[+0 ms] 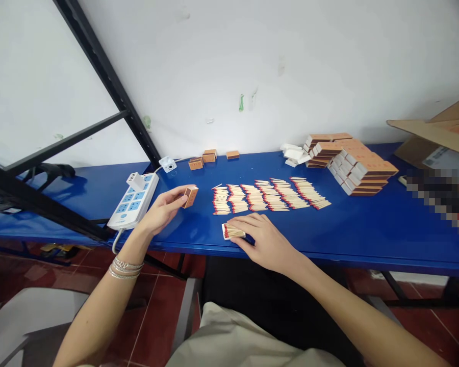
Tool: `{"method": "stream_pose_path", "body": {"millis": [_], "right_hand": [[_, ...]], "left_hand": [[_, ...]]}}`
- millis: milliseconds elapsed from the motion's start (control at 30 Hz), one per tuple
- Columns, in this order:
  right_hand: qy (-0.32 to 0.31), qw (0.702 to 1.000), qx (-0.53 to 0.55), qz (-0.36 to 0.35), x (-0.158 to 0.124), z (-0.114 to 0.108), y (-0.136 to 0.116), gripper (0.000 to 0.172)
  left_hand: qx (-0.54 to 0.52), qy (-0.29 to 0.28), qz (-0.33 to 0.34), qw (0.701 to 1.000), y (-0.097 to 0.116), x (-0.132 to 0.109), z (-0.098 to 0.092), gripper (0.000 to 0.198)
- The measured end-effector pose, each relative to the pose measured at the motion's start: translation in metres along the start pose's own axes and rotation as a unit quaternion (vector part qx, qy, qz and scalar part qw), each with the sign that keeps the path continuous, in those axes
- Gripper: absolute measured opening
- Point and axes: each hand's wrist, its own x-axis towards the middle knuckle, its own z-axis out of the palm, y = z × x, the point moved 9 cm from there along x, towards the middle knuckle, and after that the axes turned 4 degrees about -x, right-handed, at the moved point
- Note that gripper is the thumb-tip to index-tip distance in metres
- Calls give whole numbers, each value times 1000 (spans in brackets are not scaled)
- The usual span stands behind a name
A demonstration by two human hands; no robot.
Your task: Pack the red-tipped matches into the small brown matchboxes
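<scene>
My left hand (164, 206) pinches a brown matchbox sleeve (190, 197) between thumb and fingers, raised over the left part of the blue table. Close to the table's front edge, my right hand (262, 237) grips a small white matchbox tray (225, 232) by its sides. Red-headed matches (231, 231) lie inside this tray, partly hidden by my fingers. Just beyond it, loose matches (265, 196) are spread on the table in several side-by-side columns, their red heads mostly toward the left.
Brown matchboxes (361, 165) are stacked at the right, with white trays (294, 154) beside them. A few more matchboxes (209, 156) stand along the wall. A power strip (133, 200) and a small white camera (167, 164) sit left. A cardboard box (421, 153) occupies the far right.
</scene>
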Motion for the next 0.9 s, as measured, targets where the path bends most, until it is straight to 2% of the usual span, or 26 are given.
{"method": "stream_pose_path", "body": {"millis": [100,200,367,467,567,733,900], "right_hand": [[-1,1000,7,2,0,1,2,29],[13,1000,22,0,2,-2,3,27],[55,998,43,-5,6,-11,1,23],[100,994,41,6,7,-17,3,26],[142,989,43,21,5,-23,5,26],[144,989,37,10,3,-23,3,26],[142,989,44,-4,2,-24,1,23]], "left_hand": [[-109,9,-53,993,-5,-10,12,39],[-144,24,-104,984,-15,-14,18,37],[-148,-48,-174,972,-27,-22,43,41],[-157,-67,-187,968,-31,-26,56,42],[-172,-62,-194,964,-37,-28,66,44],[-194,-49,-203,959,-45,-28,79,46],[-193,-37,-208,958,-40,-30,86,50]]}}
